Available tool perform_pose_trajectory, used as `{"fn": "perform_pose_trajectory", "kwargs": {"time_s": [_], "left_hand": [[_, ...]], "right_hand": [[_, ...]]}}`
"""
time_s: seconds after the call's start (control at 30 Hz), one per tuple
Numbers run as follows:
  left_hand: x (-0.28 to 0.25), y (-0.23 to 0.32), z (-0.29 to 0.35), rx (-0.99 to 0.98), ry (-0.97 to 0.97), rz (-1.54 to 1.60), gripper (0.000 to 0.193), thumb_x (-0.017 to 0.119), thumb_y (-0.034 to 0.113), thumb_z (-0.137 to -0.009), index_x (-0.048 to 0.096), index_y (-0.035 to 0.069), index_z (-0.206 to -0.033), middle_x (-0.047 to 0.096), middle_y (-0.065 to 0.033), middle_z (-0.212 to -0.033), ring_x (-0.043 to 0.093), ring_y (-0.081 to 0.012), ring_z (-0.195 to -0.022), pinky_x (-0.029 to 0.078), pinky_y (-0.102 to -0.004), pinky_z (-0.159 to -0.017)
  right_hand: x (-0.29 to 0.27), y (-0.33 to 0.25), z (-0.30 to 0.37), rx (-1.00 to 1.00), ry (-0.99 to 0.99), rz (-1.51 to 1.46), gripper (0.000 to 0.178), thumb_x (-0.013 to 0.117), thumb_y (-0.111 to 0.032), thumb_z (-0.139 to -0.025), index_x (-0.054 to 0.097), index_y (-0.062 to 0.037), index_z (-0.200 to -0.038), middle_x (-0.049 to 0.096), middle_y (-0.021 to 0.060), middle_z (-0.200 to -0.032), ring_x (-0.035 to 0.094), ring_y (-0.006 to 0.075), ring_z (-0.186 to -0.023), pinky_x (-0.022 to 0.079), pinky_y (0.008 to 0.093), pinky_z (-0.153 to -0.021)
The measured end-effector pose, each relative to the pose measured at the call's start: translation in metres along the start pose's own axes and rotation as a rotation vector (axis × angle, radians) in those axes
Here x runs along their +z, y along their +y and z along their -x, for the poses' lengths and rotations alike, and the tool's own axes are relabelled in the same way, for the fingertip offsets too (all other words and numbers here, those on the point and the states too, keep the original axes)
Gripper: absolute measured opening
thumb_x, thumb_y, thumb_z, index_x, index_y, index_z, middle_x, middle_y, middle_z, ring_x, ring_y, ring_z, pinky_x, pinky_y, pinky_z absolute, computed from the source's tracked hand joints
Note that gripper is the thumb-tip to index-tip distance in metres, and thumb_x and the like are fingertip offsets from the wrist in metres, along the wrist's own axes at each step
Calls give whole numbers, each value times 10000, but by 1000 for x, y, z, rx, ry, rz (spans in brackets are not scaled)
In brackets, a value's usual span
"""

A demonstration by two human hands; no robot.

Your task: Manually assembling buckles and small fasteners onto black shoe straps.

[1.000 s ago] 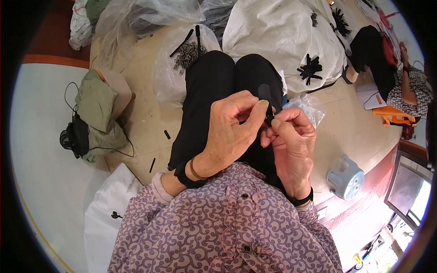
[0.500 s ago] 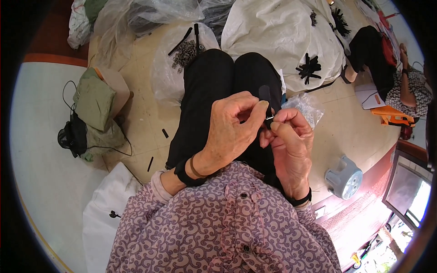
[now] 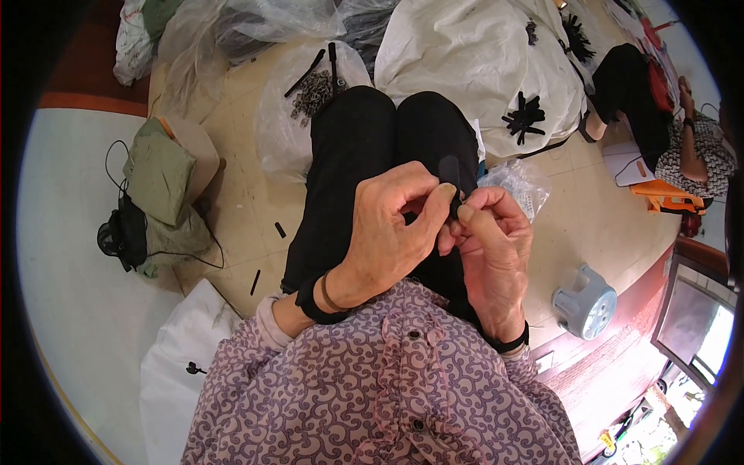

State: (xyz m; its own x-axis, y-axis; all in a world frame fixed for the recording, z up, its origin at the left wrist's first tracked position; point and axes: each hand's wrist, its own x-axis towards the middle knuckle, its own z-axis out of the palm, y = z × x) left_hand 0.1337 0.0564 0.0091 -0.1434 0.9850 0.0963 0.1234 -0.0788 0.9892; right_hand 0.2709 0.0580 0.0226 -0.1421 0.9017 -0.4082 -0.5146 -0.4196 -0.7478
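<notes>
Since the earlier frame, the black strap has slid slightly nearer, and the silver glint that showed between the hands is now covered by fingers. The strap is above the person's black-trousered lap, its rounded end pointing far. The left hand pinches it between thumb and bent forefinger; the right hand grips the strap's near end with thumb and fingertips, just beside the left thumb.

Far left of the knees, a clear plastic bag bears a heap of small metal buckles, with two black strips at its far side. Far right, a bundle of black strips lies on a white sack. To the right stands a grey-blue plastic stool; to the left lies a folded olive cloth.
</notes>
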Motion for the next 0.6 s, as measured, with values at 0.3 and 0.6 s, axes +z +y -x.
{"fn": "perform_pose_trajectory", "kwargs": {"time_s": [0.3, 0.6], "left_hand": [[3, -10, 3, -148, 12, 230, 153, 642, 11, -867, 608, -82, -750, 551, -29, -662, 508, -24, -573, 379, -211, -470], [3, -12, 1, -156, 26, 244, 157, 640, 13, -871, 609, -80, -749, 554, -25, -658, 513, -21, -570, 379, -207, -469]], "right_hand": [[-1, 1, 1, -11, -37, -3, 76, 567, 80, -844, 571, 23, -894, 641, 123, -749, 625, 177, -573, 523, 294, -543], [-1, 1, 0, 2, -65, 13, 111, 541, 81, -823, 572, 22, -911, 640, 125, -759, 631, 184, -598, 527, 294, -582]]}}
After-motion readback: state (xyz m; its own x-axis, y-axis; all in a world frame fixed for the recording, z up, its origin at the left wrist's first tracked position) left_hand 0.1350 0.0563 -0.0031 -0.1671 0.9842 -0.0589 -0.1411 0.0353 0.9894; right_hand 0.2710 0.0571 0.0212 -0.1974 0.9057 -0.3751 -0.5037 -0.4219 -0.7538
